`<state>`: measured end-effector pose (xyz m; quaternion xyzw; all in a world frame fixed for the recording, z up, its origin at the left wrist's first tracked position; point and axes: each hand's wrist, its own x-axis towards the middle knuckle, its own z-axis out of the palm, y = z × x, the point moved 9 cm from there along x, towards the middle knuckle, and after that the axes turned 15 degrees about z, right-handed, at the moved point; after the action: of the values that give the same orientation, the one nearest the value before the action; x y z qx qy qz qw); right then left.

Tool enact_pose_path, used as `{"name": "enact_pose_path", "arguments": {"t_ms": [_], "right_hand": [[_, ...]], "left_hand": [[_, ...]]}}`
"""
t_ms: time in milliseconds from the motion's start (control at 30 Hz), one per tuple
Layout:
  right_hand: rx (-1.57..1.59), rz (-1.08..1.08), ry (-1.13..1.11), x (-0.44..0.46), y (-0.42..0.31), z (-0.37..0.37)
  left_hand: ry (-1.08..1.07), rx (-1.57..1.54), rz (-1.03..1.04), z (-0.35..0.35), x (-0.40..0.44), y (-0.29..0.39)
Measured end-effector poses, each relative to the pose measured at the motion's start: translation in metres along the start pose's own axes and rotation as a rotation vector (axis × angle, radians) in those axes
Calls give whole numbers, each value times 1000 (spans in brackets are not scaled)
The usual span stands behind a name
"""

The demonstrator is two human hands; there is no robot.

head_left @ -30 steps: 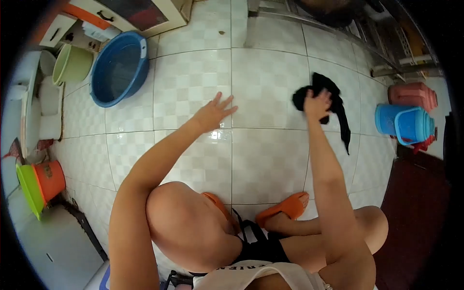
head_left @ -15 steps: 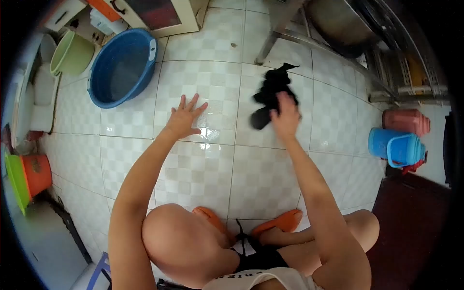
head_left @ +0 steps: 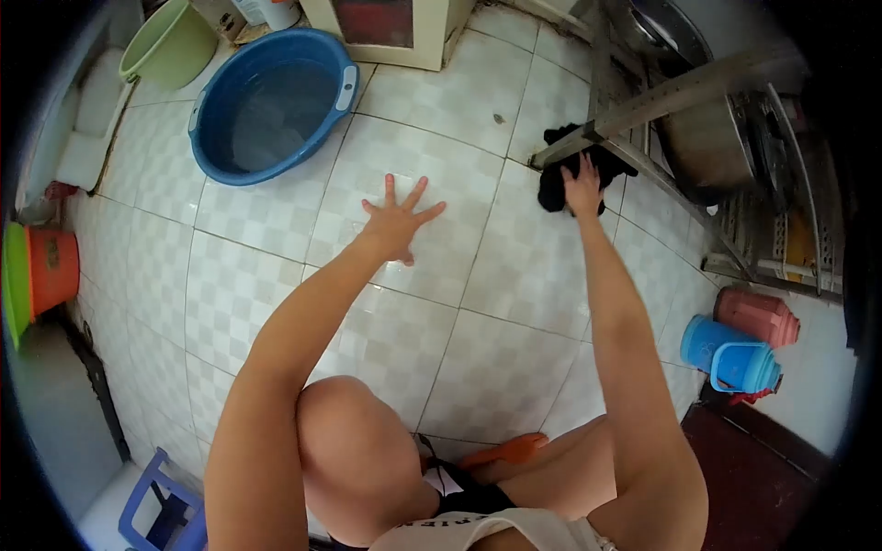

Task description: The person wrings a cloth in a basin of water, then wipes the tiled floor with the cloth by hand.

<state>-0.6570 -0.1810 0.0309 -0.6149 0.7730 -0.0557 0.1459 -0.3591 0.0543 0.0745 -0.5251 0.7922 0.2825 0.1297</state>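
My left hand (head_left: 398,223) rests on the white floor tiles (head_left: 450,376) with its fingers spread wide and nothing in it. Off to the right, my right hand (head_left: 582,190) presses down on a bunched black cloth (head_left: 554,191) and grips it from above. The cloth lies on the floor around the foot of a metal rack (head_left: 588,138), partly behind its leg. Some of the tile near my left hand looks wet and shiny.
A blue basin (head_left: 204,151) of cloudy water stands at the upper left, beside a pale green bucket (head_left: 170,46). Blue (head_left: 726,354) and pink (head_left: 758,315) thermos flasks stand at the right. A blue plastic stool (head_left: 138,519) is at the lower left.
My right hand has pushed the black cloth right and away, up against the rack's leg. My left hand stays spread on the floor. The whole view has turned and shifted.
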Motion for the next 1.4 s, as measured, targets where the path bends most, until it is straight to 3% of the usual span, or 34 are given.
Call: {"name": "enact_pose_path", "arguments": {"t_ms": [167,233,367,433,533,567,667,733,767,833,933,1033,1233,1300,1400], "right_hand": [[9,101,237,-166,-11,8],[-37,-7,190,-218,-46,20],[-32,-321,87,-205,-125,36],[-70,-371,-4,-156,-165,51],[-105,-315,-114,-152,-181,56],[-89,-331,-115,-163,-178,57],[-87,-449,-95,-212,-146,55],[-88,-451,-105,-248,-120,47],[-78,-430,-114,-265,-109,43],[-54,-343,-88,-288,-97,44],[-68,-278,-50,-329,-92,52],[-103,-515,-129,-396,-115,53],[-206,-1334,-396,-432,-154,68],[-192,-1278,-309,-399,-159,66],[-149,-1014,-127,-335,-149,54]], "left_hand": [[30,-6,5,2,-1,-1],[49,-8,6,2,-4,-1],[53,-29,9,1,-5,-2],[48,-41,4,4,-1,-7],[91,15,0,0,-9,-8],[168,-66,57,2,-1,-16],[665,-44,159,-52,-37,-41],[906,61,102,-83,-74,-75],[909,103,-25,-89,-89,-101],[722,108,-307,-83,-109,-156],[465,41,-433,-61,-116,-195],[700,126,-337,-72,-122,-170],[624,110,-308,-53,-120,-146],[598,100,-312,-43,-126,-138],[607,108,-300,-37,-140,-118]]}}
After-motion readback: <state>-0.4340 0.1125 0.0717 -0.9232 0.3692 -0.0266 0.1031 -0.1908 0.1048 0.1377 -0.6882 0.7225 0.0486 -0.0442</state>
